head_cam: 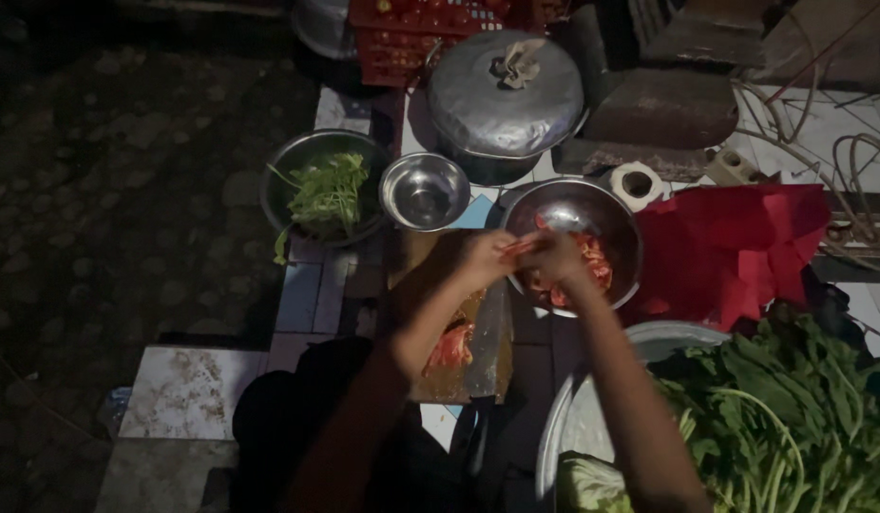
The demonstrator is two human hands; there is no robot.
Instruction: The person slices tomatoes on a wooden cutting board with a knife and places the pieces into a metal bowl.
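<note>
Nearest, a big basin [564,418] holds leafy greens [792,418] at the right. Just beyond, a cutting board [459,366] carries a cleaver [487,347] and a remaining red piece [449,347]. Above it, the left hand [483,258] and right hand [554,256] meet, both grips pinched on a strip of red meat [518,247] at the rim of a steel bowl [621,223] already holding more pieces. The step looks like moving cut meat into that bowl; next would call for releasing it over the bowl. Farther off sit a small empty bowl [424,192], a bowl of herbs [321,190] and a lidded pot [505,100].
</note>
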